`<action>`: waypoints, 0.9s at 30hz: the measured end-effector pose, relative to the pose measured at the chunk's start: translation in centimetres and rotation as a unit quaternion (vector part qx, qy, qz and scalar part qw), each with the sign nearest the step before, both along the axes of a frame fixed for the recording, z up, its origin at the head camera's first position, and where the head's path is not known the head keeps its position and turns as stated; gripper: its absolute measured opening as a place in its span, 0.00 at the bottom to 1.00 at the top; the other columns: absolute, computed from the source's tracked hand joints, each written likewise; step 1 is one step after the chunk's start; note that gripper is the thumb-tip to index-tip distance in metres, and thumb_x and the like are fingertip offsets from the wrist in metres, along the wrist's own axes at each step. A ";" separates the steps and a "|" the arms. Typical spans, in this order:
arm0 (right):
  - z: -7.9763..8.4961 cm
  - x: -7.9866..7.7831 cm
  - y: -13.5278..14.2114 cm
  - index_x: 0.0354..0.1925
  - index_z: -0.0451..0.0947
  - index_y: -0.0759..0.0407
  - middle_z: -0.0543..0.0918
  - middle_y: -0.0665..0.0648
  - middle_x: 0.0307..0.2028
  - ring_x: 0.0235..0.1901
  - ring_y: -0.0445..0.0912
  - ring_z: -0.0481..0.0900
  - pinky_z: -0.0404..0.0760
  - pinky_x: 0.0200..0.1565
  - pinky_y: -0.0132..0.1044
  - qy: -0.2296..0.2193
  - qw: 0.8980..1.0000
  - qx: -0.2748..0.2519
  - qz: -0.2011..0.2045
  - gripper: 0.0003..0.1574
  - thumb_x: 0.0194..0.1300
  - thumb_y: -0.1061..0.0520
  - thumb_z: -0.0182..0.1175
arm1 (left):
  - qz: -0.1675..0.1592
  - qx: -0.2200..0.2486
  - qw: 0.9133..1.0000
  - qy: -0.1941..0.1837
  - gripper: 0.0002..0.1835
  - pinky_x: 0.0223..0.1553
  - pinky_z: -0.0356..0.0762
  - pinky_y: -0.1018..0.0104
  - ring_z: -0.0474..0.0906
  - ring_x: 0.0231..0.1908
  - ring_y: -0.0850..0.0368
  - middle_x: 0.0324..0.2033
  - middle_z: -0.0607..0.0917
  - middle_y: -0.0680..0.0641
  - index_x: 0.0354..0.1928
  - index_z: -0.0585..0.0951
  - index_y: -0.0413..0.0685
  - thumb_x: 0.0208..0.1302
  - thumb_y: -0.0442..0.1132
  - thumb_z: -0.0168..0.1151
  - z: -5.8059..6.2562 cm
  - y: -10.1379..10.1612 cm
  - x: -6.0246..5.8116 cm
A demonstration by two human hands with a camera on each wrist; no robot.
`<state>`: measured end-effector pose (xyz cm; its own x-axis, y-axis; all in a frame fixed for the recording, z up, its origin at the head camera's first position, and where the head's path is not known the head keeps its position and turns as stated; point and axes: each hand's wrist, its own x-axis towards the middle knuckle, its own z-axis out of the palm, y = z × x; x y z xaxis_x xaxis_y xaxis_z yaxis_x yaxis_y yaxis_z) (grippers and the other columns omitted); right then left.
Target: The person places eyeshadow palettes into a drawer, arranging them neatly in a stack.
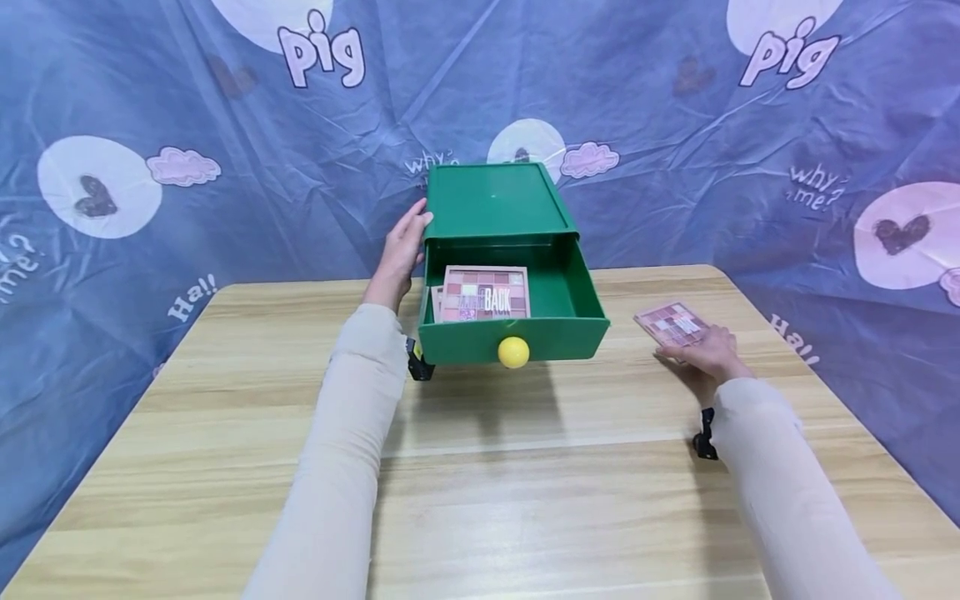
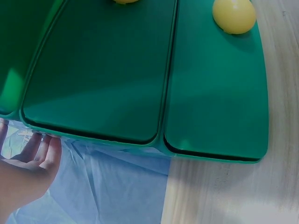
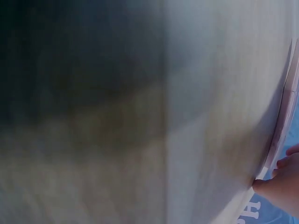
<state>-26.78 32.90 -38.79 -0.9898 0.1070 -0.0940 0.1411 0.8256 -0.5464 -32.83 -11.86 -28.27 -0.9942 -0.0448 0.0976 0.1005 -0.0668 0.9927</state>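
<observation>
A green drawer cabinet (image 1: 495,200) stands at the back middle of the table, its top drawer (image 1: 570,287) pulled out by a yellow knob (image 1: 513,352) side. Inside the drawer's left part lie eyeshadow palettes (image 1: 486,293), one over another. My left hand (image 1: 402,250) rests its fingertips against the cabinet's left side, fingers fairly straight; in the left wrist view the hand (image 2: 30,163) is at the cabinet's edge. On the right, my right hand (image 1: 712,350) pinches the near edge of another eyeshadow palette (image 1: 673,323), low over the table. Its thumb and fingertips show at the palette's edge in the right wrist view.
Lower drawer fronts (image 2: 215,93) with yellow knobs (image 2: 234,16) appear below the pulled-out drawer in the left wrist view. A wooden table (image 1: 495,500) spreads beneath, and a blue printed cloth (image 1: 300,167) hangs behind and around it. Black straps with cameras are on both wrists.
</observation>
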 end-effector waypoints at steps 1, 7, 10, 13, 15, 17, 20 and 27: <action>0.0 0.0 0.1 0.53 0.42 0.89 0.51 0.84 0.47 0.46 0.70 0.51 0.53 0.49 0.59 -0.006 1.000 0.005 0.003 0.66 0.44 0.38 0.63 | -0.001 0.000 1.000 0.000 0.25 0.51 0.57 0.55 0.62 0.53 0.59 0.57 0.64 0.55 0.59 0.65 0.66 0.58 0.51 0.50 0.0 0.0 0.0; -0.1 0.1 0.5 0.54 0.40 0.89 0.48 0.86 0.49 0.49 0.73 0.47 0.49 0.50 0.59 -0.013 1.000 0.014 0.005 0.65 0.45 0.41 0.63 | -0.004 0.009 1.000 0.001 0.25 0.51 0.60 0.57 0.64 0.51 0.59 0.56 0.66 0.53 0.59 0.65 0.66 0.58 0.51 0.50 -0.2 0.0 0.0; -0.1 0.1 0.6 0.51 0.45 0.90 0.56 0.83 0.44 0.42 0.68 0.57 0.57 0.48 0.56 -0.007 1.000 0.009 -0.011 0.62 0.44 0.43 0.64 | -0.005 0.013 1.000 0.004 0.25 0.50 0.61 0.57 0.64 0.51 0.58 0.55 0.67 0.53 0.59 0.65 0.66 0.57 0.51 0.51 -0.3 0.0 -0.1; -0.1 0.1 0.6 0.51 0.45 0.90 0.57 0.81 0.42 0.40 0.65 0.60 0.60 0.47 0.55 -0.014 1.000 0.001 -0.027 0.61 0.44 0.43 0.64 | -0.004 0.009 1.000 0.004 0.25 0.51 0.60 0.57 0.64 0.52 0.59 0.56 0.66 0.54 0.60 0.65 0.66 0.58 0.51 0.50 -0.3 -0.1 -0.2; 0.0 0.2 0.6 0.50 0.47 0.89 0.60 0.79 0.41 0.38 0.63 0.63 0.62 0.46 0.54 -0.016 0.999 0.000 -0.029 0.61 0.43 0.43 0.65 | -0.003 0.007 1.000 0.003 0.25 0.51 0.59 0.56 0.63 0.52 0.59 0.56 0.66 0.54 0.60 0.64 0.66 0.58 0.51 0.50 -0.3 -0.1 -0.3; 0.0 0.2 0.6 0.49 0.50 0.88 0.62 0.77 0.39 0.36 0.62 0.64 0.65 0.43 0.52 -0.015 0.999 -0.003 -0.028 0.58 0.43 0.43 0.65 | -0.002 0.007 1.000 0.002 0.26 0.51 0.59 0.56 0.64 0.52 0.58 0.56 0.66 0.54 0.60 0.64 0.65 0.58 0.51 0.50 -0.2 -0.1 -0.3; 0.1 0.3 0.7 0.45 0.56 0.86 0.66 0.74 0.36 0.33 0.59 0.67 0.68 0.38 0.49 -0.012 1.000 -0.003 -0.024 0.53 0.42 0.43 0.65 | -0.001 0.005 1.000 0.001 0.26 0.51 0.59 0.56 0.64 0.51 0.59 0.56 0.66 0.54 0.60 0.64 0.65 0.58 0.51 0.50 -0.1 0.0 -0.3; 0.4 0.3 0.5 0.45 0.58 0.86 0.68 0.74 0.35 0.33 0.60 0.68 0.69 0.35 0.48 0.007 1.000 0.015 -0.023 0.56 0.39 0.39 0.66 | -0.003 0.003 1.000 0.001 0.25 0.51 0.58 0.55 0.62 0.52 0.59 0.57 0.65 0.55 0.60 0.64 0.66 0.58 0.51 0.50 0.0 -0.1 -0.2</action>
<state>-26.47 33.35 -38.35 -0.9850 0.1544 -0.0772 0.1718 0.8341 -0.5241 -33.01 -11.91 -28.28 -0.9942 -0.0397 0.0996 0.1023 -0.0733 0.9920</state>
